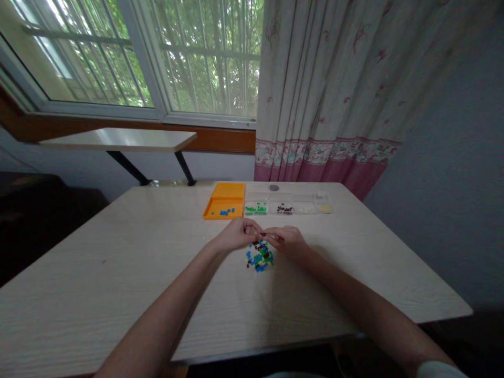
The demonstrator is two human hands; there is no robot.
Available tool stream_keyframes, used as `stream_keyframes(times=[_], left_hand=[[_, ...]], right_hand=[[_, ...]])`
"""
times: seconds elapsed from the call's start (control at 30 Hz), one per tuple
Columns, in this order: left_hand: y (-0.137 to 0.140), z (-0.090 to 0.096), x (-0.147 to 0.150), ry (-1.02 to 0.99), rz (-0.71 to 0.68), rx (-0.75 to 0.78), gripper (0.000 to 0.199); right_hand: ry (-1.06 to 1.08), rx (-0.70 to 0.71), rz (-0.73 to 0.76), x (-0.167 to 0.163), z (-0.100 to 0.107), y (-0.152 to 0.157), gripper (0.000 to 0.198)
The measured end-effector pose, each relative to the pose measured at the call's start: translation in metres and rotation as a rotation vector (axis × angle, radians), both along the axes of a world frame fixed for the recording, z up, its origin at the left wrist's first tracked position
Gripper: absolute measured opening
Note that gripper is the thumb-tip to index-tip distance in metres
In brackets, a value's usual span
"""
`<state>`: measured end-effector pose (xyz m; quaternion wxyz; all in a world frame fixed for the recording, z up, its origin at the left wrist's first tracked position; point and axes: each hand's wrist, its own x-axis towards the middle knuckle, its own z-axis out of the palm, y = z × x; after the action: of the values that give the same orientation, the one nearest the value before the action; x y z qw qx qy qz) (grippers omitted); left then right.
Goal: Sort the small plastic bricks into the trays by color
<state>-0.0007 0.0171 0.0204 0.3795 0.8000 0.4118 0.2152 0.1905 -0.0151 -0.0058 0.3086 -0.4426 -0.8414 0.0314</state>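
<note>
Both my hands meet just above a small heap of mixed blue, green, brown and pale bricks (pixel 260 257) on the table. My left hand (pixel 238 233) is closed in a pinch, its fingertips on a small dark brown piece (pixel 263 234). From the other side my right hand (pixel 287 240) pinches the same piece, so it spans the gap between the two hands. Fingers cover most of it, and its exact kind is too small to make out.
Behind the hands stand an open orange box (pixel 223 202) with blue pieces and clear boxes holding green pieces (pixel 255 208), brown pieces (pixel 284 208), pale pieces (pixel 305 209) and yellow pieces (pixel 324 208). A raised shelf (pixel 118 139) stands at the table's back left.
</note>
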Motion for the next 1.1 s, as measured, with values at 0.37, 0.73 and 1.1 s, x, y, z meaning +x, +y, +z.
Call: stream_keyframes(times=[0.37, 0.73, 1.1], left_hand=[[-0.002, 0.004, 0.0, 0.011, 0.035, 0.081, 0.035], [0.011, -0.011, -0.015, 0.237, 0.026, 0.225, 0.021], [0.011, -0.013, -0.015, 0.269, 0.006, 0.26, 0.022]], right_hand=[[0.141, 0.016, -0.103, 0.009, 0.003, 0.007, 0.025], [0.461, 0.223, -0.314, 0.029, 0.022, 0.014, 0.027], [0.452, 0.342, -0.263, 0.027, 0.017, 0.015, 0.019]])
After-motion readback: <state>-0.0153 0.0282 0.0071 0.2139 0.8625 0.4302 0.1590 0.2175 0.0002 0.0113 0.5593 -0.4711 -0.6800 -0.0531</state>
